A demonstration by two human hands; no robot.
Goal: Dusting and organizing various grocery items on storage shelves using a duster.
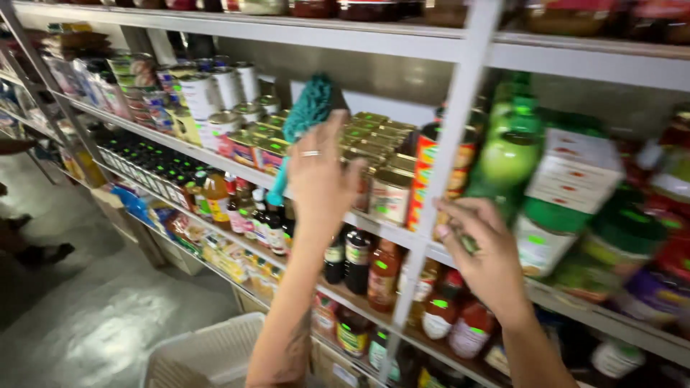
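Teal duster [307,109], gold-lidded tins [374,133], green bottles [512,147] (red-capped sauces [384,269] below), white basket [208,352]

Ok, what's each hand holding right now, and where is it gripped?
The left hand grips a teal duster by its handle. The right hand reaches toward the cans by the shelf post; any hold there cannot be told.

Dim indoor aisle, soft motion blur throughout.
Light falls from above and the left: pale glare patch on the floor [108,323], shine on can lids [248,111]. Shelf undersides and the lower bottles [352,259] sit in shadow. Right hand [489,255] and jars [611,237] at the right edge smeared worst; the post [449,151] leans, wide-angle bend at the edges.
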